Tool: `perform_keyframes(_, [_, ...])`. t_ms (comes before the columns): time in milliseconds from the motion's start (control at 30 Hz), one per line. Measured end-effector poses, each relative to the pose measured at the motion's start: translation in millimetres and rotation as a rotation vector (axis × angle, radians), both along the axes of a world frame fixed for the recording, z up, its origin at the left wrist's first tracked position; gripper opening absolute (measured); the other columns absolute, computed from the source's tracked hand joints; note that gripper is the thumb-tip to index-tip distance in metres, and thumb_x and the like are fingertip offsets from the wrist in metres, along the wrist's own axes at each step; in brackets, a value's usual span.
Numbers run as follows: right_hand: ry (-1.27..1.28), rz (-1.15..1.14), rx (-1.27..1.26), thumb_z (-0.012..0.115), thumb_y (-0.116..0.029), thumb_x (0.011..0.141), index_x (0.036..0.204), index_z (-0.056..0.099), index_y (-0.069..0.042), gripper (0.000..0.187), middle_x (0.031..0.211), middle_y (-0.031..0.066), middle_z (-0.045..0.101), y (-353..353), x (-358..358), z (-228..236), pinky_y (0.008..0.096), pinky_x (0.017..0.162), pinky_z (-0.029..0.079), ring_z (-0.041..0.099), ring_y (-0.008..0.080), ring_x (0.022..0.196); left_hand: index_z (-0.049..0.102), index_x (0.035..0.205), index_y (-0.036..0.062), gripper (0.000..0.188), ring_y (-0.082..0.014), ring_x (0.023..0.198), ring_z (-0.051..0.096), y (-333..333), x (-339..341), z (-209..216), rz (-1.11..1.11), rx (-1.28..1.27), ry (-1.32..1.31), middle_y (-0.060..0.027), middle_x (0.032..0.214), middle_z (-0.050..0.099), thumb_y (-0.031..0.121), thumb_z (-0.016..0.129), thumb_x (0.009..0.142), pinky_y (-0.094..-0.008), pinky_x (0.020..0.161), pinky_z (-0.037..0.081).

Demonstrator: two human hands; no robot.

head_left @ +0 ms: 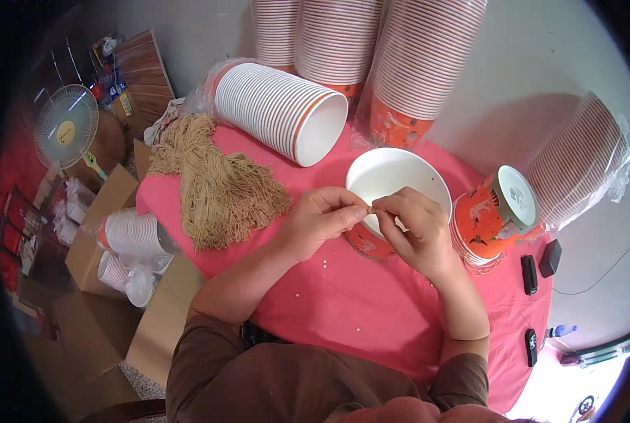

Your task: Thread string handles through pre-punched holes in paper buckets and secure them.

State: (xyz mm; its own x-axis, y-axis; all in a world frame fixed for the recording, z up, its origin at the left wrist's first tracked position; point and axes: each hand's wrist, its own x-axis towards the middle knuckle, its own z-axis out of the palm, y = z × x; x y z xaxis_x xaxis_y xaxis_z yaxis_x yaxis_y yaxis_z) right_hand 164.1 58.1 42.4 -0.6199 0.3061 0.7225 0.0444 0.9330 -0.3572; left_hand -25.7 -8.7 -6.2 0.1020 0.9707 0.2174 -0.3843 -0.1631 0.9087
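My left hand (323, 218) and my right hand (421, 229) meet over the near rim of a white-lined paper bucket (400, 169) with an orange outside. Thumb and forefinger of each hand are pinched together, the tips almost touching. Between them is something tiny, too small to name. A large bundle of tan cords (223, 187) lies left of my left hand. To the right of my right hand, an orange printed bucket (479, 222) stands upside down on other rims, with a smaller green-and-white cup (518, 197) on it. Thin cords (484, 268) trail at its foot.
A plastic-wrapped bucket stack (273, 106) lies on the pink-covered table (329, 303); tall stacks (428, 63) stand behind, another (576, 162) leans right. Small white beads (324, 264) dot the cloth. Two black objects (529, 275) sit near the right edge. Cardboard boxes (100, 247) and a fan (67, 130) are left.
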Motion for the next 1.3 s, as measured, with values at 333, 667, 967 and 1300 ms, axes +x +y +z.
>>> perform_keyframes(333, [-0.062,-0.124,0.119,0.069,0.000,0.077,0.088,0.060,-0.002,0.014,0.073,0.0116,0.062,3.3,3.5,0.2,0.0396,0.054,0.049,0.064,0.0296,0.065,0.065,0.102,-0.0024,0.012,-0.0041,0.082,0.059,-0.6,0.9,1.5,0.179,0.081,0.122,-0.0016,0.091,0.067,0.006,0.061,0.095,-0.0200,0.071,0.049])
perform_keyframes(667, [-0.064,-0.199,0.000,0.064,0.003,0.078,0.089,0.057,-0.002,0.014,0.071,0.0138,0.060,6.4,7.2,1.6,0.0399,0.055,0.048,0.064,0.0312,0.063,0.064,0.097,0.0001,0.009,0.0002,0.071,0.051,5.3,0.0,-6.6,0.164,0.101,0.271,0.0051,0.080,0.060,0.009,0.063,0.095,-0.0180,0.061,0.042])
perform_keyframes(967, [-0.079,-0.135,0.203,0.068,0.000,0.077,0.093,0.057,-0.001,0.020,0.073,0.0132,0.061,5.8,9.6,3.8,0.0410,0.055,0.049,0.064,0.0308,0.066,0.065,0.100,0.0013,0.013,-0.0058,0.072,0.053,11.8,4.5,-4.8,0.492,0.553,0.344,-0.0040,0.097,0.060,0.000,0.066,0.088,-0.0202,0.059,0.042])
perform_keyframes(1300, [-0.147,-0.065,0.347,0.067,-0.006,0.076,0.101,0.060,0.001,0.028,0.076,0.0103,0.058,-7.5,6.9,5.1,0.0391,0.056,0.050,0.062,0.0267,0.066,0.066,0.097,0.0020,0.016,-0.0087,0.074,0.056,-1.6,12.0,2.6,0.473,0.559,0.544,-0.0048,0.093,0.062,-0.004,0.070,0.082,-0.0221,0.061,0.046])
